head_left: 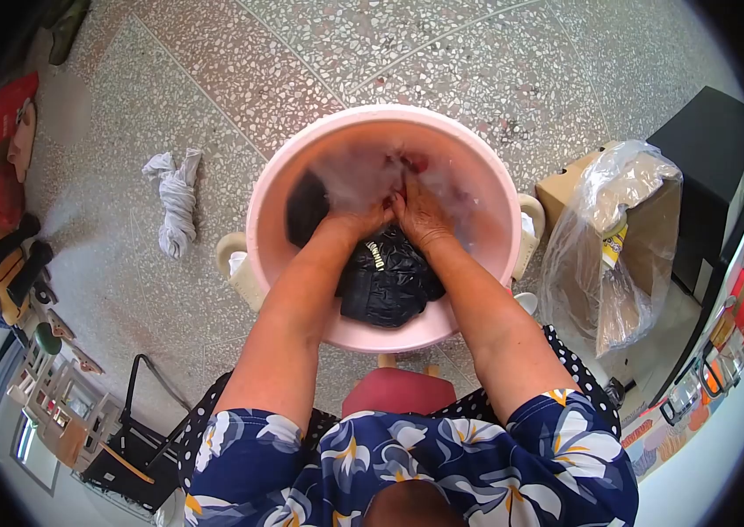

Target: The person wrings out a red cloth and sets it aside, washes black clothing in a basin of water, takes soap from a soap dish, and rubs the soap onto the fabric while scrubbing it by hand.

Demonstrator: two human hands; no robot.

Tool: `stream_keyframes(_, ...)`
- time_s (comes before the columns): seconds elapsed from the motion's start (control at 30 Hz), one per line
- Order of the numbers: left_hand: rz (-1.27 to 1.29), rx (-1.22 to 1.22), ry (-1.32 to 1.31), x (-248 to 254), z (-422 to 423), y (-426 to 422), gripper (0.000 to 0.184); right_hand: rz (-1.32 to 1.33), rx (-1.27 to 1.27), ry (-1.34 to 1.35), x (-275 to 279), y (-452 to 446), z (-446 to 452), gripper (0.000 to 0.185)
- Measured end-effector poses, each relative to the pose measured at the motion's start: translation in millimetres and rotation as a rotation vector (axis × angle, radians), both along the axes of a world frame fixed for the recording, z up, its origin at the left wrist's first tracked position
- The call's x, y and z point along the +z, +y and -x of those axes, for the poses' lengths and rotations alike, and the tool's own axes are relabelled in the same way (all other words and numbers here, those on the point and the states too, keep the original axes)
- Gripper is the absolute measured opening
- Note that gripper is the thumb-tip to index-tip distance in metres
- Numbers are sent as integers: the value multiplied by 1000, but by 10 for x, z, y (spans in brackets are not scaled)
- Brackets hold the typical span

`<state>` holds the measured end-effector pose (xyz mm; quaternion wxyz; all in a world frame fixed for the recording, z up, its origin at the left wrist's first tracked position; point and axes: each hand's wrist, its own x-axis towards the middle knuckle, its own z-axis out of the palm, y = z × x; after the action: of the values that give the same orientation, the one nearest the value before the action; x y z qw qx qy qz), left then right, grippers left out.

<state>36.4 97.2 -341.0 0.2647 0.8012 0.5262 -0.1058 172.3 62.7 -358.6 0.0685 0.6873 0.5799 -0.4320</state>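
A pink basin (268, 176) holds cloudy water, and both my hands are in it, close together near the middle. My left hand (361, 218) has its fingers curled in toward the right one. My right hand (422, 213) is closed too, its fingertips partly under the water. What the fingers grip is hidden by the murky water and the hands. Just beyond the right fingers shows a small dark red patch (414, 162). Between my wrists bulges a wet black garment (389, 285) with pale lettering. More dark cloth (305, 211) lies against the basin's left wall.
A twisted grey-white cloth (178, 202) lies on the speckled floor to the left. At the right stands a cardboard box (565, 186) with a clear plastic bag (613, 255) beside it. A pink stool (398, 391) shows below the basin, and a black folding chair (139, 439) at lower left.
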Motion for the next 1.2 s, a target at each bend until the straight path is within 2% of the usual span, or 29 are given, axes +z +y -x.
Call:
stream_keyframes(0.03, 95, -48, 128, 196, -7, 94, 60, 336, -5, 23, 100, 77, 9, 52)
stream_keyframes(0.07, 91, -43, 129, 218, 11, 104, 60, 332, 0, 23, -32, -19, -42, 52)
stream_keyframes(0.1, 57, -101, 118, 207, 24, 136, 57, 219, 127, 49, -297, -184, -144, 50)
stream_keyframes(0.13, 18, -155, 106, 185, 31, 163, 54, 100, 256, 72, -286, -154, -162, 49)
stream_keyframes(0.17, 8, -140, 101, 107, 70, 95, 54, 92, 270, 65, -258, -182, -184, 49)
stream_keyframes(0.23, -391, 306, -179, -59, 126, -90, 43, -516, -466, 15, 252, -121, -119, 53)
stream_keyframes(0.27, -397, 330, -187, -114, 39, -116, 43, -565, -570, 98, 267, -108, -162, 57)
stream_keyframes(0.3, -266, 413, -98, -120, -112, -106, 38, -570, -540, 98, 248, -71, -168, 57)
stream_keyframes(0.33, -131, 493, -11, -80, -242, -87, 32, -350, -985, 436, 216, -10, -140, 57)
stream_keyframes(0.37, -132, 520, -16, -25, -321, -89, 32, -76, -1411, 768, 211, 11, -130, 56)
stream_keyframes(0.4, 1, 438, -51, 100, -373, -64, 30, 99, -1433, 964, 646, 190, -85, 56)
stream_keyframes(0.43, 127, 351, -85, 182, -403, -47, 28, 107, -1410, 963, 636, 216, -111, 56)
stream_keyframes(0.47, -271, 334, -259, 232, -439, -172, 27, 152, -1333, 1005, 577, 230, -179, 54)
stream_keyframes(0.5, -338, 329, -334, 415, -481, -219, 25, 195, -1257, 1050, 490, 245, -246, 53)
stream_keyframes(0.53, -385, 351, -444, 591, -509, -295, 24, 273, -1248, 1261, 350, 230, -296, 50)
stream_keyframes(0.57, -354, 357, -565, 819, -515, -367, 24, 316, -1218, 1342, 262, 193, -379, 47)
stream_keyframes(0.63, -309, 373, -677, 977, -612, -544, 23, 381, -1188, 1721, 408, -10, -331, 41)
stream_keyframes(0.67, -340, 375, -685, 1031, -675, -612, 20, 391, -1181, 1724, 507, -47, -256, 41)
stream_keyframes(0.73, -374, 379, -690, 1051, -666, -627, 18, 152, -1427, 1383, 948, 35, 75, 34)
stream_keyframes(0.83, -389, 334, -721, 817, -645, -576, 19, 282, -1418, 1377, 841, 0, 129, 33)
stream_keyframes(0.9, -335, 601, -710, 555, -593, -464, 19, 410, -1424, 1375, 731, -57, 172, 31)
stream_keyframes(0.97, -156, 759, -232, 183, -311, -163, 24, 528, -1412, 1388, 662, -21, 235, 30)
stream_keyframes(1.0, -62, 779, -239, 207, -146, -90, 25, 569, -1441, 1422, 752, -8, 252, 29)
stream_keyframes(1.03, 24, 795, -251, 246, -6, -15, 27, 366, -1404, 1230, 817, 44, 312, 28)
stream_keyframes(1.07, 33, 786, -259, 231, 40, -36, 27, 307, -1462, 1141, 766, 114, 226, 29)
stream_keyframes(1.1, 89, 849, -379, 216, 99, -43, 34, 249, -1519, 1060, 695, 174, 124, 30)
stream_keyframes(1.13, 137, 913, -493, 193, 195, -31, 43, 88, -1432, 953, 618, 181, 30, 33)
stream_keyframes(1.17, 133, 903, -485, 125, 283, -74, 43, -64, -1340, 841, 534, 184, -60, 36)
stream_keyframes(1.2, 76, 905, -489, -2, 339, -161, 46, -163, -1265, 896, 483, 194, -138, 39)
